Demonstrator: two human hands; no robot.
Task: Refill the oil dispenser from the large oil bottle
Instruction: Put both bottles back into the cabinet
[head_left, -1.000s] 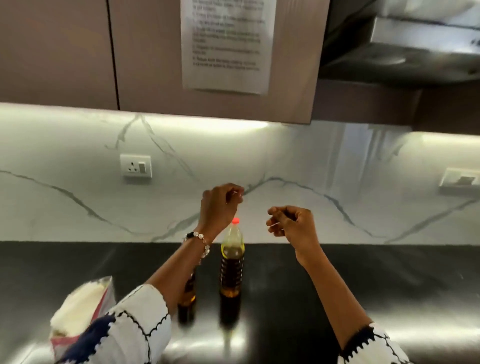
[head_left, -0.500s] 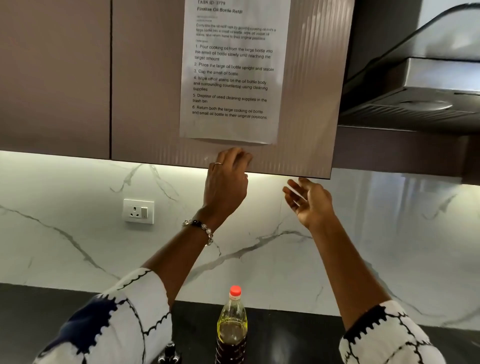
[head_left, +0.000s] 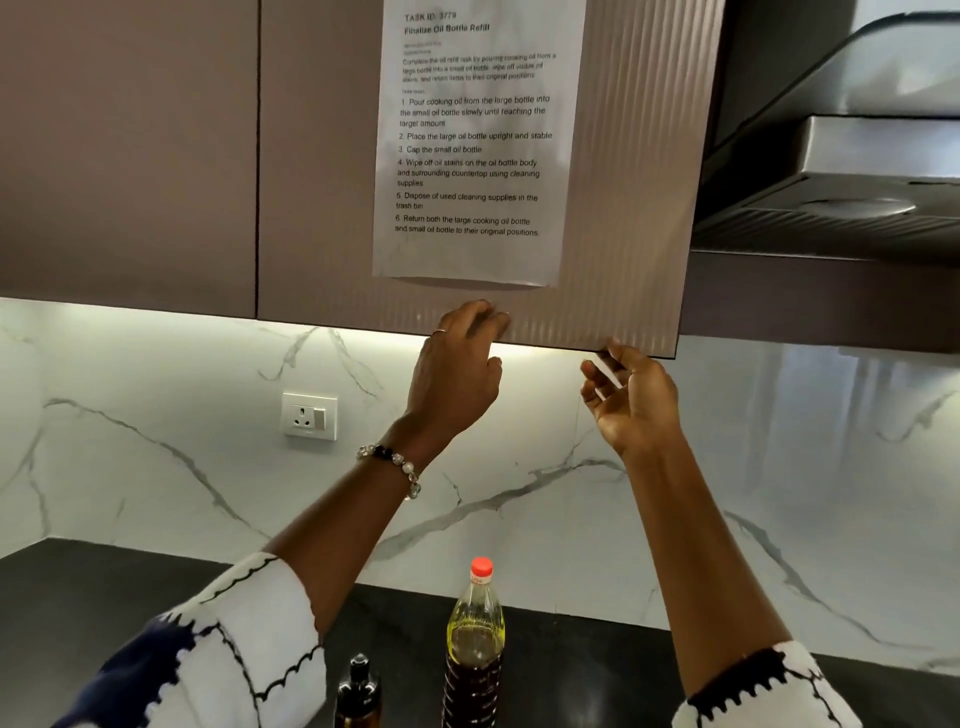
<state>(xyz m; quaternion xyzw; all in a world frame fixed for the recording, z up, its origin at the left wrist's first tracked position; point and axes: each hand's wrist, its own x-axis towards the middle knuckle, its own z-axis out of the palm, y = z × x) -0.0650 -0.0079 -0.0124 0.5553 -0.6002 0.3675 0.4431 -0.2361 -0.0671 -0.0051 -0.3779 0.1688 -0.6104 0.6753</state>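
Reaching up, the left hand lies with straightish fingers against the lower edge of the cabinet door, holding nothing, just under the taped instruction sheet. Beside it the right hand is raised palm-in, fingers loosely spread, their tips at the door's bottom rim; whether they actually hook that rim I cannot tell.

Neither hand is anywhere near the oil. Well below, on the dark surface, the large oil bottle stands upright with its red cap on, and the small oil dispenser stands just beside it to the left, dark-topped and partly cut off by the frame's bottom edge.

From where I stand, the big bottle looks like thin clear plastic, fairly full, so it should be weighty and may give under a hard squeeze. A grip round the labelled mid-body seems safest, with the cap twisted off first. Any oil film would make it slick. The dispenser looks like glass, so it wants steadying by its body while the pour goes in.
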